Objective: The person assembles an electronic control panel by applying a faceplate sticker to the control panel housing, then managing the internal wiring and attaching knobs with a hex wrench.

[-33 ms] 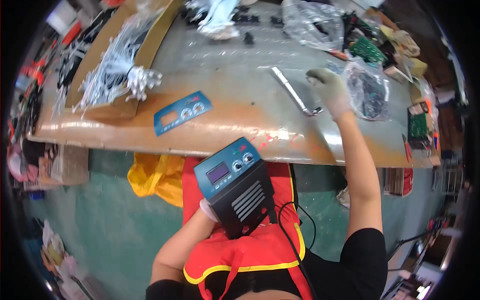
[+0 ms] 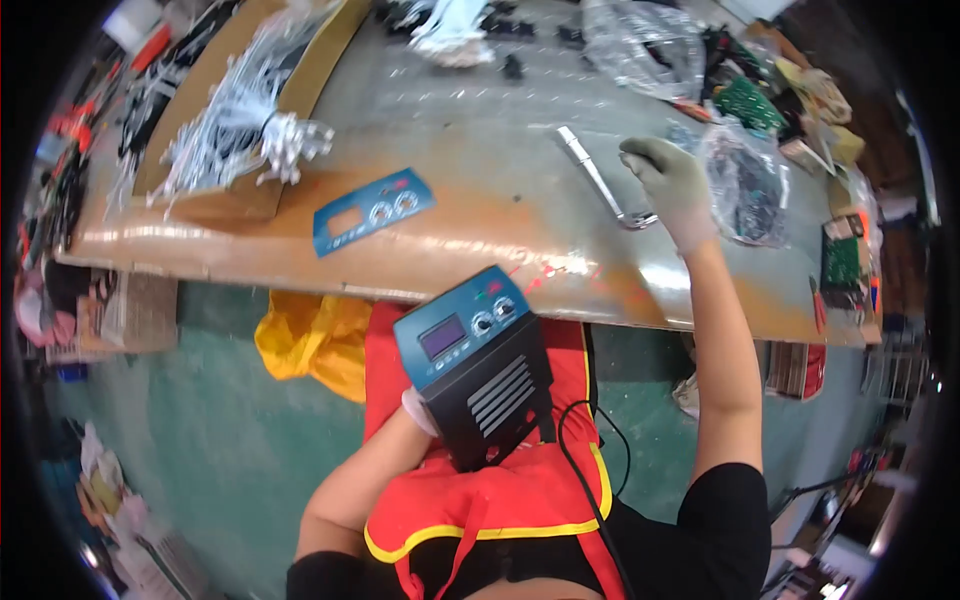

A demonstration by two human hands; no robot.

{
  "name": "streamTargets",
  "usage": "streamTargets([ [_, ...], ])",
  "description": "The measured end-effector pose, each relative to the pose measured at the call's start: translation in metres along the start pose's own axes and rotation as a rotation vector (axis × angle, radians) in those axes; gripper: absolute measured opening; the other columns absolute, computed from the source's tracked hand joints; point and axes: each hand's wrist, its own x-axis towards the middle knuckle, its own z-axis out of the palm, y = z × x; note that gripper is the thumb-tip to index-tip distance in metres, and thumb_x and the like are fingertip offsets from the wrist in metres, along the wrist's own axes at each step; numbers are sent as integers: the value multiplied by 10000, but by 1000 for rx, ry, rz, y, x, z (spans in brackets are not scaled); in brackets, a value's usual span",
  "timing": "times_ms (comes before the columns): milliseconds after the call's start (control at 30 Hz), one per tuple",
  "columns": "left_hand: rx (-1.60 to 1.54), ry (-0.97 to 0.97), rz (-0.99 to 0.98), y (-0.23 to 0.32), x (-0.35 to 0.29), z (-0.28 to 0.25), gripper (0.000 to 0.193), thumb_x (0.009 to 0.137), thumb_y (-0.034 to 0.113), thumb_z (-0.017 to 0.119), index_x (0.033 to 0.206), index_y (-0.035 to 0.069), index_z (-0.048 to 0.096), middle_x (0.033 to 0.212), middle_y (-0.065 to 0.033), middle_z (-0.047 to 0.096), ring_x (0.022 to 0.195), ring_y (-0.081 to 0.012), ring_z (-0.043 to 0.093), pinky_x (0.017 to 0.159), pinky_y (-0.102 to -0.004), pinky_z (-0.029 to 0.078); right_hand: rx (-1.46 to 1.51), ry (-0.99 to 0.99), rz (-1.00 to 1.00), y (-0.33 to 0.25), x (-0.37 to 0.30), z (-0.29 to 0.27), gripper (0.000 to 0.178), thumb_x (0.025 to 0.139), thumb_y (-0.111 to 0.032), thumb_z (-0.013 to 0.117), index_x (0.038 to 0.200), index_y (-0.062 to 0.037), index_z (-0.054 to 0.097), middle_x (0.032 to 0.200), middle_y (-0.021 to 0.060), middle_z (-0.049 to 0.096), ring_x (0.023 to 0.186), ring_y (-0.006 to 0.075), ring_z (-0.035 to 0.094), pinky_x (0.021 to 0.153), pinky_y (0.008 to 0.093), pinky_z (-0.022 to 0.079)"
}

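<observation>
A black metal control box (image 2: 500,392) with a blue front panel, small screen and two knobs rests tilted against my red apron. My left hand (image 2: 420,410), in a light glove, holds it at its lower left side; most fingers are hidden behind the box. Over the table my gloved right hand (image 2: 668,182) has its fingers curled together. Whether something small is pinched in them cannot be made out. Just left of that hand lies a chrome ratchet wrench (image 2: 596,182). A loose blue faceplate (image 2: 374,212) lies flat near the table's front edge.
An open carton (image 2: 292,95) of bundled grey-white cables stands at the table's left. Clear plastic bags (image 2: 745,185) and green circuit boards (image 2: 748,103) crowd the right. A black cable (image 2: 566,455) loops beside the box. A yellow cloth or bag (image 2: 315,340) hangs below the table edge.
The whole view has shifted slightly, with the table things a little further right. The box sits marginally higher and further right in the picture. Both hands keep nearly the same pose.
</observation>
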Motion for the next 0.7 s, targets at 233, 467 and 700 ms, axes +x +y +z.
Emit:
streamTargets([
  [233, 85, 120, -59, -5, -2, -6, 434, 1022, 281, 294, 1404, 85, 360, 1402, -94, 425, 1263, -209, 431, 1057, -341, 359, 218, -257, -605, -100, -99, 54, 165, 713, -8, 695, 876, -24, 670, 840, 91, 668, 675, 251, 634, 575, 325, 481],
  [467, 174, 201, -22, -1, 3, 8, 400, 1019, 230, 315, 1378, 67, 384, 1366, -88, 454, 1215, -185, 471, 1030, -324, 389, 99, -163, -700, -102, -113, 70, 166, 693, -75, 680, 856, -59, 656, 783, 62, 647, 647, 266, 599, 572, 375, 426],
  [700, -122, 79, 125, -3, 8, 13, 371, 1012, 206, 340, 1343, 55, 413, 1317, -96, 489, 1181, -188, 502, 994, -330, 429, 190, -234, -481, -108, -115, 66, 274, 681, -64, 718, 946, -26, 658, 815, 121, 655, 690, 276, 626, 595, 359, 468],
])
